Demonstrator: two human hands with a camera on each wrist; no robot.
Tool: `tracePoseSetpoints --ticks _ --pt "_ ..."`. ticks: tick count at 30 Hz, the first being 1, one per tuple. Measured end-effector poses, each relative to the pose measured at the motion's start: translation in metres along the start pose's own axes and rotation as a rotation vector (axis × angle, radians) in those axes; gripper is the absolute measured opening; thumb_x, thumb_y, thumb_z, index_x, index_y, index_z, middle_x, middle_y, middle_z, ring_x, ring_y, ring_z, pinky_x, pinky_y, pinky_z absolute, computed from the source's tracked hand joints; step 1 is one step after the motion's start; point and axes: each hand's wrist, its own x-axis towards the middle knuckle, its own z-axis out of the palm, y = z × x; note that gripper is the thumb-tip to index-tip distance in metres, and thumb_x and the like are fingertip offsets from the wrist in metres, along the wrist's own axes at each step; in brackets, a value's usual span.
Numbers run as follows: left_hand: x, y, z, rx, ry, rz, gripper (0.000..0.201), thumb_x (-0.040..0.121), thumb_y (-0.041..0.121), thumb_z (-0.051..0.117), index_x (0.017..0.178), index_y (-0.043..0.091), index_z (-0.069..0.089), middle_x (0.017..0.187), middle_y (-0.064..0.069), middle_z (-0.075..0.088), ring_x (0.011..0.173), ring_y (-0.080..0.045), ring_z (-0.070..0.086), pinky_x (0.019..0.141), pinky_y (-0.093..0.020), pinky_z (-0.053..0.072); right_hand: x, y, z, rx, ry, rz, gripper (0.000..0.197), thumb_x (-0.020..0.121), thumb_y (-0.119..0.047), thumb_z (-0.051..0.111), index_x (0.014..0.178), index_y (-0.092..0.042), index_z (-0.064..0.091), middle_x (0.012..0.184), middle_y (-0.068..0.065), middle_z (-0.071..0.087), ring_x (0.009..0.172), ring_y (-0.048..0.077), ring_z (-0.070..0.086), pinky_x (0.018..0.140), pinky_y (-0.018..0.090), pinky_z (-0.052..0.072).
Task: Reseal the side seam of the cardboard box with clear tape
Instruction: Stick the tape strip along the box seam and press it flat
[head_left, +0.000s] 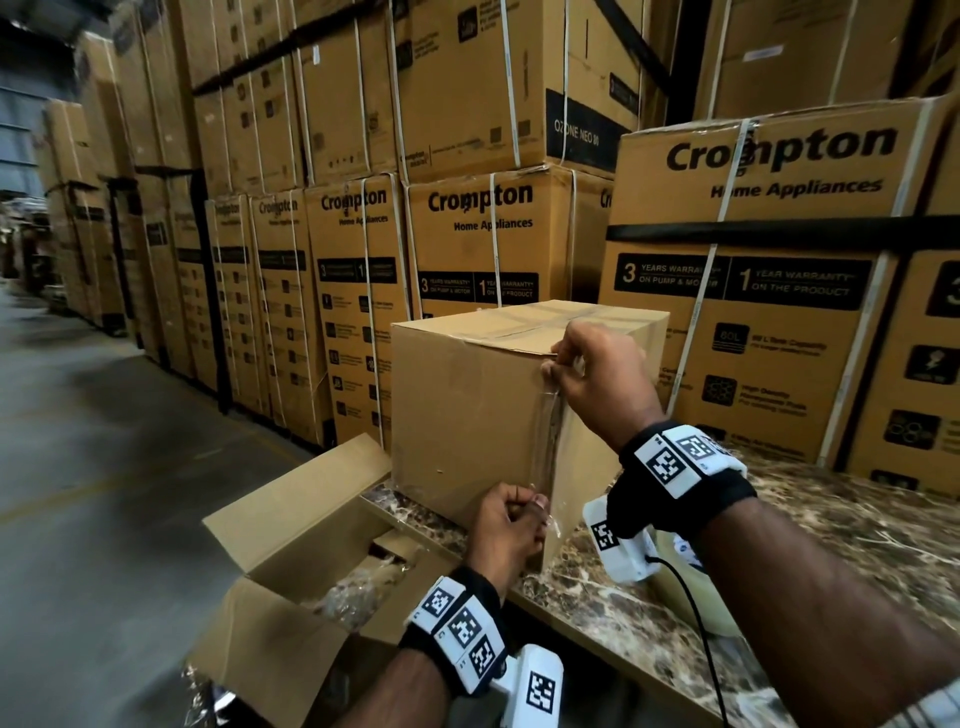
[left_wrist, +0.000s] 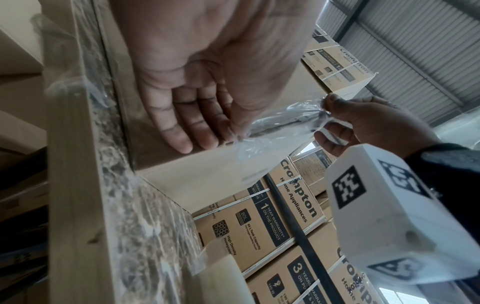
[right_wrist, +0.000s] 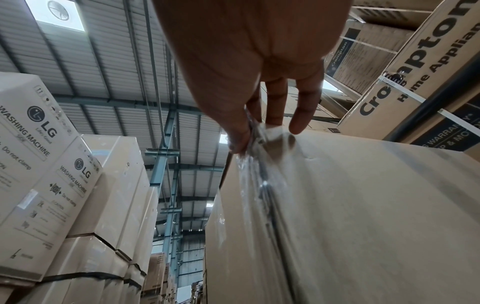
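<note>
Both the left hand (head_left: 506, 525) and right hand (head_left: 597, 374) pinch crinkled, seemingly loose clear tape (head_left: 548, 441) along the box (head_left: 462, 405) corner.

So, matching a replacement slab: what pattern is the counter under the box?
Brown marble-like mottling with pale veins on the counter, clearest in the head view.

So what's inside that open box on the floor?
The open box beside the table shows crumpled clear plastic and a cardboard piece. Anything beneath them is covered.
</note>
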Motion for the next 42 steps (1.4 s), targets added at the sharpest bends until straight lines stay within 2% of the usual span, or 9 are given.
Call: tracePoseSetpoints --ticks 6,13,17,20,24,28,31,35,42 --pt "0.003 0.007 0.005 0.018 0.017 -0.043 0.011 0.094 0.016 0.06 0.092 0.011 0.051 0.074 -0.003 0.056 0.059 -0.01 0.052 0.055 -0.023 0.05 -0.003 0.003 0.004 0.018 0.008 0.004 0.017 0.082 -0.016 0.072 0.08 -0.016 0.055 0.084 -0.002 0.063 0.078 0.017 0.057 0.067 0.041 0.054" --pt "0.005 -0.004 -0.016 0.403 0.027 -0.091 0.043 0.083 0.056 0.064 0.075 0.018 0.045 0.056 0.0 0.054 0.05 -0.016 0.047 0.047 -0.024 0.036 -0.003 0.003 0.007 -0.056 -0.077 -0.012 0.03 0.079 -0.032 0.074 0.092 -0.021 0.05 0.091 -0.007 0.052 0.086 0.014 0.047 0.074 0.03 0.048" --pt "0.004 0.001 -0.015 0.668 0.074 -0.037 0.053 0.076 0.071 0.058 0.069 0.02 0.045 0.061 0.0 0.057 0.056 -0.019 0.05 0.062 -0.033 0.048 -0.002 0.005 0.003 0.041 -0.112 0.025 0.06 0.071 -0.031 0.083 0.118 -0.024 0.046 0.104 -0.005 0.056 0.097 0.013 0.052 0.083 0.029 0.049" --pt "0.001 0.006 -0.015 0.898 0.152 0.103 0.047 0.079 0.067 0.059 0.084 0.02 0.052 0.085 0.003 0.06 0.077 -0.018 0.057 0.075 -0.036 0.051 0.001 0.006 0.001 0.044 -0.113 0.019 0.056 0.072 -0.024 0.082 0.118 -0.023 0.05 0.106 -0.005 0.057 0.1 0.014 0.054 0.088 0.034 0.052" --pt "-0.001 0.017 -0.016 1.145 0.229 0.308 0.063 0.079 0.068 0.057 0.119 0.021 0.044 0.122 -0.002 0.043 0.111 -0.019 0.046 0.095 -0.033 0.044 0.003 0.008 0.005 -0.006 -0.095 -0.049 0.036 0.074 -0.023 0.081 0.102 -0.021 0.059 0.1 -0.006 0.057 0.093 0.014 0.052 0.082 0.037 0.052" --pt "0.005 0.022 -0.02 1.291 0.238 0.359 0.093 0.078 0.071 0.055 0.141 0.017 0.013 0.155 -0.018 0.01 0.142 -0.03 0.021 0.117 -0.039 0.02 0.007 0.009 0.003 -0.002 -0.044 -0.079 0.019 0.077 -0.02 0.078 0.092 -0.015 0.066 0.091 -0.002 0.061 0.086 0.016 0.054 0.074 0.038 0.051" --pt "0.014 0.028 -0.023 1.325 0.204 0.417 0.113 0.07 0.074 0.061 0.142 0.025 -0.012 0.157 -0.017 -0.019 0.148 -0.033 -0.006 0.12 -0.043 0.003 0.01 0.006 0.002 0.013 -0.026 -0.086 0.01 0.081 -0.019 0.075 0.086 -0.014 0.069 0.086 -0.002 0.063 0.082 0.015 0.055 0.072 0.038 0.052" --pt "0.024 0.041 -0.025 1.428 0.141 0.413 0.138 0.063 0.079 0.062 0.134 0.027 -0.045 0.143 -0.015 -0.049 0.139 -0.032 -0.033 0.116 -0.048 -0.011 0.012 0.007 -0.001 0.033 -0.021 -0.082 0.006 0.084 -0.02 0.072 0.086 -0.014 0.072 0.085 -0.002 0.065 0.082 0.013 0.057 0.072 0.034 0.054" --pt "0.029 0.051 -0.028 1.463 0.083 0.432 0.15 0.054 0.085 0.061 0.134 0.019 -0.047 0.138 -0.018 -0.056 0.137 -0.035 -0.039 0.119 -0.053 -0.008 0.015 0.011 -0.006 0.202 -0.007 -0.016 0.02 0.095 -0.024 0.058 0.093 -0.011 0.073 0.089 0.003 0.072 0.083 0.018 0.064 0.075 0.04 0.054"
